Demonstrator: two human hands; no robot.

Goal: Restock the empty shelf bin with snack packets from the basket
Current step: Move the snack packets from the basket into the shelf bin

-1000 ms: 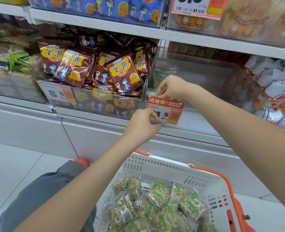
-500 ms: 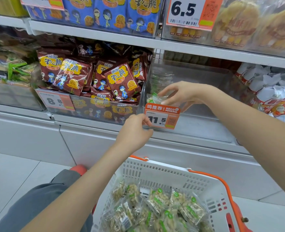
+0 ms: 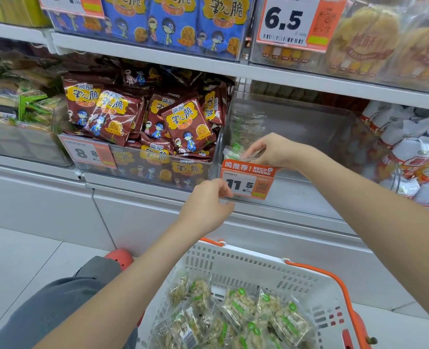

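Hands: right [image 3: 271, 150] pinches snack packet [image 3: 233, 153] over bin [image 3: 309, 137]; left [image 3: 208, 205] pinches price tag [image 3: 248, 181].

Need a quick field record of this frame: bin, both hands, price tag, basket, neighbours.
bin: clear shelf bin, nearly empty, one packet visible at its front left corner
right hand: right hand over the bin's front edge, fingers on a clear snack packet
left hand: left hand pinching the lower left corner of the price tag
price tag: orange and white, reads 11.5
basket: white basket, orange handle, holds clear packets with green labels
left neighbour: bin of red snack bags
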